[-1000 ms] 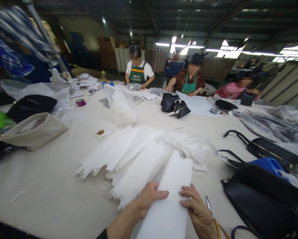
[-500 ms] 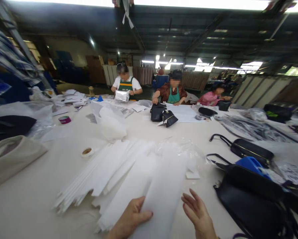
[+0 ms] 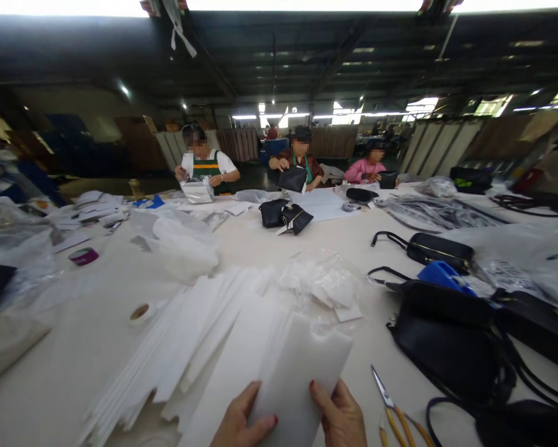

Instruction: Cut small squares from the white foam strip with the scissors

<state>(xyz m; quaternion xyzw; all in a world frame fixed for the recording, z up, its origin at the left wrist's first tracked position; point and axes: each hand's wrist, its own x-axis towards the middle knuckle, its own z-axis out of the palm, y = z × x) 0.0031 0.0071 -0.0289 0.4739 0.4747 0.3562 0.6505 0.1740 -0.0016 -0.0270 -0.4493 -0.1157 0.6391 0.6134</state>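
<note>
The left hand [image 3: 242, 425] and right hand [image 3: 337, 419] both grip one soft, matte white foam sheet [image 3: 297, 379], rectangular, above the fanned foam stack [image 3: 190, 341].

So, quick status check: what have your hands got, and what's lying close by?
Left hand and right hand both gripping one white foam sheet. Scissors lie just right of it. Black bag beyond them.
</note>
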